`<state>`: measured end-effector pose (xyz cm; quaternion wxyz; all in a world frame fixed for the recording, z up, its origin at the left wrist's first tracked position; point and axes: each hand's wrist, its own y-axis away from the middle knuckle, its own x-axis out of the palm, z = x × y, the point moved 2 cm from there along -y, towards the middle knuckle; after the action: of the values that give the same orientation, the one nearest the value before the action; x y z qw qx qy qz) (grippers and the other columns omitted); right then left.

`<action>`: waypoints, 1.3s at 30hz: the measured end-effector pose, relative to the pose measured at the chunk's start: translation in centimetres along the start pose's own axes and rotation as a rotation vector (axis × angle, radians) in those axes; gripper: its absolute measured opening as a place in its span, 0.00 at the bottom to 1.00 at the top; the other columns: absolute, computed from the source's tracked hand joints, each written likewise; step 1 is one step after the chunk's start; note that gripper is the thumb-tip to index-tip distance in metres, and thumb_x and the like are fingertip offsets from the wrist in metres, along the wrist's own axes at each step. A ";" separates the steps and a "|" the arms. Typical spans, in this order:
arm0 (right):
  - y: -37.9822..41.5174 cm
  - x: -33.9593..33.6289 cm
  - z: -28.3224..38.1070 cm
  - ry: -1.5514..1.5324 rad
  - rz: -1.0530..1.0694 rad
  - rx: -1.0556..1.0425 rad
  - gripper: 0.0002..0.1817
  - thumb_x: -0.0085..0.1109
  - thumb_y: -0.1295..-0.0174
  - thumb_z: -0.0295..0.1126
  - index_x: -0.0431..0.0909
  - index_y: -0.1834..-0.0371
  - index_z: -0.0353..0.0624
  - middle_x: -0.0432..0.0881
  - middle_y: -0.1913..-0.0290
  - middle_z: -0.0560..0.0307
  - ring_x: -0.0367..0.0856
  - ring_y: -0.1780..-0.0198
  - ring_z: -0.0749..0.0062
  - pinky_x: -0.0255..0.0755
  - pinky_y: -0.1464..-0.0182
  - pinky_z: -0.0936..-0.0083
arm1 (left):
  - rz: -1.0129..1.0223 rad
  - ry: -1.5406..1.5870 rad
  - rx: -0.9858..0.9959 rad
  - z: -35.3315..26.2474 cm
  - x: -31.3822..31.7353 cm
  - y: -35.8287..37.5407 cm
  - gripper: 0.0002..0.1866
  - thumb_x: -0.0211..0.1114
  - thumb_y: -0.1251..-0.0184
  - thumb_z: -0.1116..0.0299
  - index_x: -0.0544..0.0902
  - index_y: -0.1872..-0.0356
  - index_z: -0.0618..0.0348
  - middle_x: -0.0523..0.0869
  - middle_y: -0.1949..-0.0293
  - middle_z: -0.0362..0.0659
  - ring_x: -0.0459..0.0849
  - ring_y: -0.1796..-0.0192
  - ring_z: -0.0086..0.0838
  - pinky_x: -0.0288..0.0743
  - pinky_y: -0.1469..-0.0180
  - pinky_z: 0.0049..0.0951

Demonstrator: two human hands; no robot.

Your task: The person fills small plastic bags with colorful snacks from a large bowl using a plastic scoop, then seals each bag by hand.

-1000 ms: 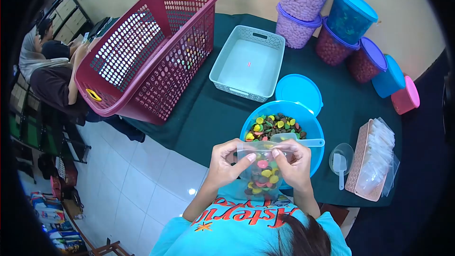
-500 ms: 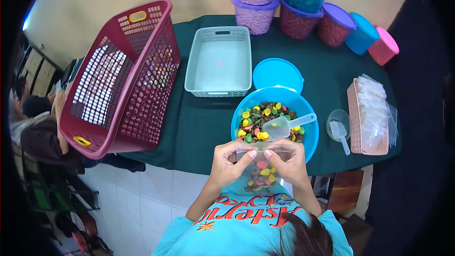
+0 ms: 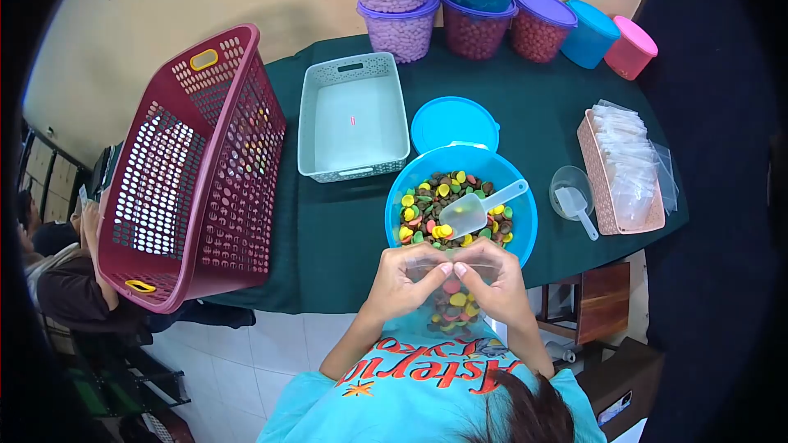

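Both hands pinch the top edge of a clear plastic bag (image 3: pixel 453 308), thumb tips almost touching at its middle. My left hand (image 3: pixel 404 283) grips the left part of the edge, my right hand (image 3: pixel 494 280) the right part. Brown, yellow, pink and green candies lie in the bag, which hangs before my shirt. Just beyond the hands stands a blue tub (image 3: pixel 528 230) of similar candies, with a translucent scoop (image 3: pixel 468 215) resting on them.
A maroon basket (image 3: pixel 222 156) stands left, a pale tray (image 3: pixel 353 123) behind. Near the tub are a blue lid (image 3: pixel 454 125), a small bowl with a scoop (image 3: pixel 572 194) and a pink basket of bags (image 3: pixel 628 172). Lidded containers (image 3: pixel 476 29) line the back. A person (image 3: pixel 70 279) is far left.
The view has shifted, so the table's things appear farther left. Both hands keep their pinch on the bag, thumbs now closer together.
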<state>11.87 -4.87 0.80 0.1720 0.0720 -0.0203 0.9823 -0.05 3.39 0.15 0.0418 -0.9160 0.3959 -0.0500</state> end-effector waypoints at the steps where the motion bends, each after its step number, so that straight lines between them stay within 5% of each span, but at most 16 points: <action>1: -0.1 -0.2 -0.2 0.107 -0.009 -0.068 0.04 0.54 0.47 0.24 0.74 0.71 0.34 0.77 0.70 0.58 0.76 0.67 0.79 0.70 0.64 0.82 | -0.016 -0.034 -0.004 -0.1 0.1 0.0 0.04 0.60 0.47 0.76 0.79 0.73 0.67 0.81 0.75 0.43 0.78 0.71 0.20 0.72 0.68 0.20; 12: -0.9 -1.8 2.1 0.466 0.075 -0.296 0.04 0.58 0.54 0.22 0.75 0.75 0.35 0.74 0.76 0.53 0.75 0.73 0.69 0.66 0.70 0.77 | -0.085 -0.282 0.210 -1.9 1.6 0.5 0.06 0.62 0.49 0.75 0.80 0.69 0.66 0.82 0.73 0.48 0.81 0.70 0.28 0.73 0.64 0.24; 28: -4.2 -6.5 0.9 0.337 0.491 -0.142 0.04 0.60 0.52 0.23 0.76 0.76 0.35 0.77 0.77 0.58 0.74 0.72 0.82 0.65 0.70 0.84 | -0.558 -0.234 0.063 0.4 5.2 2.9 0.07 0.64 0.49 0.72 0.81 0.72 0.67 0.82 0.74 0.45 0.80 0.73 0.21 0.73 0.69 0.21; 39: -3.0 -5.5 0.6 0.178 0.514 -0.041 0.05 0.59 0.50 0.22 0.73 0.79 0.35 0.76 0.78 0.62 0.72 0.75 0.86 0.66 0.72 0.87 | -0.682 -0.024 0.007 0.4 4.7 7.1 0.07 0.65 0.48 0.72 0.81 0.75 0.68 0.82 0.77 0.43 0.78 0.74 0.17 0.72 0.73 0.16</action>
<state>18.05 -3.90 0.59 -0.0806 -0.0257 -0.0428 0.9955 -1.94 -4.88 -0.83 0.0305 -0.9960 0.0663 -0.0518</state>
